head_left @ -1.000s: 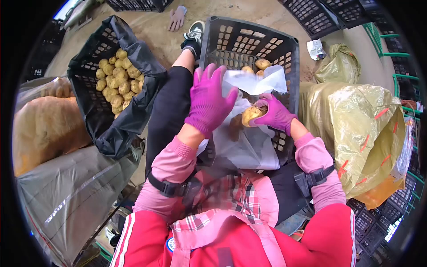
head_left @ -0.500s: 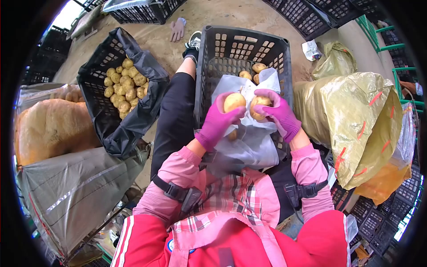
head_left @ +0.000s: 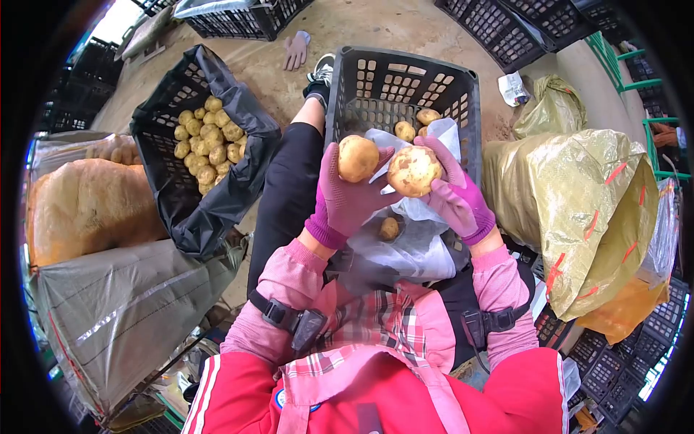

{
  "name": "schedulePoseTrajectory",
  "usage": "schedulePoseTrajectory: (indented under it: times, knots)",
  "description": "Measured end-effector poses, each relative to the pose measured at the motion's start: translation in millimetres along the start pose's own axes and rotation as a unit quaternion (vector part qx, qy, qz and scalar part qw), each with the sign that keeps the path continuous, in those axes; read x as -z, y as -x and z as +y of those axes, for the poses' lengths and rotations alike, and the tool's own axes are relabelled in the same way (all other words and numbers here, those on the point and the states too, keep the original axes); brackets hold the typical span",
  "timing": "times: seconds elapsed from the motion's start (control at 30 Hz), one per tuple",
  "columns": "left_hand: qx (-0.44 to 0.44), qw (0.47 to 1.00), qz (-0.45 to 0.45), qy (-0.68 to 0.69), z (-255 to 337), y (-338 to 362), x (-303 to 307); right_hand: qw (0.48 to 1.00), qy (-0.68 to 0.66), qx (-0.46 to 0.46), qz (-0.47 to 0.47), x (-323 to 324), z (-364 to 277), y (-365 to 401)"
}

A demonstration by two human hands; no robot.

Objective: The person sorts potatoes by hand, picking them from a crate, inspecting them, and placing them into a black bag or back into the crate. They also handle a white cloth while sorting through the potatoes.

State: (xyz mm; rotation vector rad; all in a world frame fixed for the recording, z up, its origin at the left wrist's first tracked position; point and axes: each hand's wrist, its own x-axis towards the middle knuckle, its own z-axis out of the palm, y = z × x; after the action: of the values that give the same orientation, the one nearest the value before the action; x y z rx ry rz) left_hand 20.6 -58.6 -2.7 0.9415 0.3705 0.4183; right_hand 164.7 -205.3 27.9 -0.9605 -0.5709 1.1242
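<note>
In a purple-pink glove, my left hand (head_left: 348,199) is turned palm up with a potato (head_left: 358,158) resting in its fingers. My right hand (head_left: 455,195), gloved alike, grips a larger potato (head_left: 414,171) with brownish patches; my left fingertips reach close to it. Both are held above a black plastic crate (head_left: 405,61) between my legs. Inside that crate lie a crumpled translucent plastic sheet (head_left: 412,249), a small potato (head_left: 390,228) on the sheet, and a few potatoes (head_left: 405,131) toward the far side.
At left, a black crate (head_left: 153,123) lined with a dark bag (head_left: 249,137) holds many potatoes (head_left: 210,145). A large yellow-green sack (head_left: 557,195) stands at right. A loose glove (head_left: 296,50) lies on the floor ahead. More black crates (head_left: 491,32) stand beyond.
My left hand has rolled palm up and raised its potato away from the other. My right hand's potato has turned, showing a broader patchy face. The small potato below is now in plain sight.
</note>
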Motion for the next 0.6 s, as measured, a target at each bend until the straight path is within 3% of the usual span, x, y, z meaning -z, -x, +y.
schedulePoseTrajectory:
  times: [0.07,0.1,0.2,0.27,0.33,0.4,0.47,0.6]
  knots:
    - [-0.075,0.985,0.009,-0.156,-11,1,6,0.994,0.105,0.028,-0.019,2,7,-3]
    - [-0.057,0.992,0.016,-0.11,-12,0,7,0.991,0.128,0.029,-0.005,0,10,-6]
    - [-0.015,0.999,0.039,0.016,-15,0,4,0.973,0.194,-0.081,0.091,-7,4,-8]
    - [-0.005,0.992,0.031,0.118,-15,2,1,0.959,0.252,-0.064,0.11,-10,5,-10]
    - [-0.055,0.992,-0.005,-0.118,-14,5,6,0.945,0.296,-0.069,0.119,-10,5,-9]
    - [-0.053,0.988,-0.025,-0.146,-16,6,8,0.94,0.306,-0.086,0.126,-7,7,-8]
    - [0.002,0.999,-0.03,0.033,-20,5,7,0.946,0.277,-0.086,0.147,-7,10,-8]
    - [0.052,0.988,-0.019,0.142,-24,4,7,0.96,0.211,-0.085,0.165,2,20,-7]
